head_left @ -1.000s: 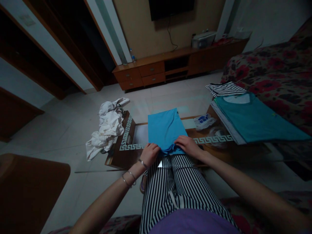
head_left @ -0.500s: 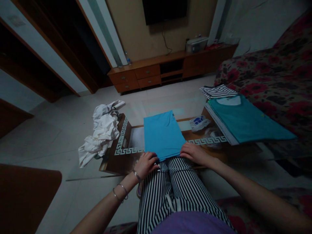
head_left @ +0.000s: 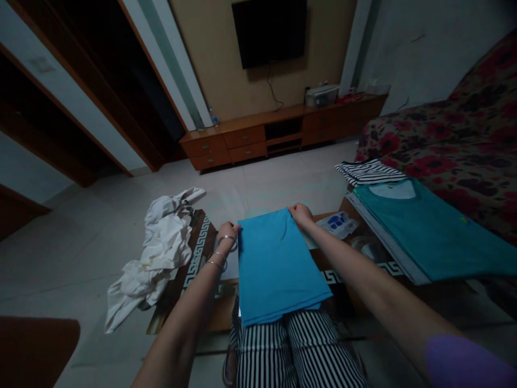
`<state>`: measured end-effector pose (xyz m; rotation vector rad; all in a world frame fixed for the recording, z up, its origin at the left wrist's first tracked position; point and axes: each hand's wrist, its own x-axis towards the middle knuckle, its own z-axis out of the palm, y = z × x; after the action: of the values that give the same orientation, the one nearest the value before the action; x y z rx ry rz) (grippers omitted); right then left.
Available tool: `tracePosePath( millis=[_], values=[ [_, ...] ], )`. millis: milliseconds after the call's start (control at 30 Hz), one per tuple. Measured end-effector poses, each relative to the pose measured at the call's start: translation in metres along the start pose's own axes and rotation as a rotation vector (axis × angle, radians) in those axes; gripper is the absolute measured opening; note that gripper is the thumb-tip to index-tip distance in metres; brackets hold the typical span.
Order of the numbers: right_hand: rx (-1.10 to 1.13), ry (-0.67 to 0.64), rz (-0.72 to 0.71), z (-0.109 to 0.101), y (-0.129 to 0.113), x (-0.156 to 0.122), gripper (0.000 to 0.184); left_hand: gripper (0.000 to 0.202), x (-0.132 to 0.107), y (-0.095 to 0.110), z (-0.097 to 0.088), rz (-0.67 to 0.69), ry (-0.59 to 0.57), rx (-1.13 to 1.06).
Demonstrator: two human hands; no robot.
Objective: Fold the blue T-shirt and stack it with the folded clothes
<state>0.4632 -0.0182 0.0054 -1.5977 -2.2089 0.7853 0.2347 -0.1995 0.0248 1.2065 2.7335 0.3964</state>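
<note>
A folded bright blue garment (head_left: 278,264) lies flat in front of me on the glass-topped table, its near edge at my knees. My left hand (head_left: 228,231), with bangles on the wrist, is closed at the garment's far left corner. At the far right corner my right hand (head_left: 300,214) has its thumb and fingers pinched on the cloth. Several layers show along the near edge. What kind of garment it is cannot be made out.
Crumpled white clothes (head_left: 161,242) lie at the table's left end. On the right are a teal shirt (head_left: 432,226), a striped folded garment (head_left: 369,172) and a plastic bag (head_left: 338,223). A flowered sofa (head_left: 456,140) stands beyond, a wooden TV cabinet (head_left: 246,143) opposite.
Both hands have gone from the garment's near edge to its far corners. The view has tilted up, and the garment appears lower and nearer to me.
</note>
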Motion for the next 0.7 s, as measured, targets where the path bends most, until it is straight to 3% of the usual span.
tracePosePath(
  millis=[100,233,500,700],
  values=[
    [0.01,0.017,0.001,0.013,-0.003,0.019,0.03,0.024,0.031,0.002,0.005,-0.054,-0.062,-0.014],
    [0.011,0.068,0.032,0.022,0.005,0.029,0.019,0.02,0.048,0.003,0.012,-0.086,-0.064,-0.017],
    [-0.058,0.264,-0.097,0.037,0.02,0.028,0.017,0.028,0.055,0.015,0.028,-0.066,0.035,0.014],
    [-0.191,0.311,-0.239,0.038,0.015,0.018,0.024,0.027,0.051,0.019,0.039,0.018,0.096,0.065]
  ],
)
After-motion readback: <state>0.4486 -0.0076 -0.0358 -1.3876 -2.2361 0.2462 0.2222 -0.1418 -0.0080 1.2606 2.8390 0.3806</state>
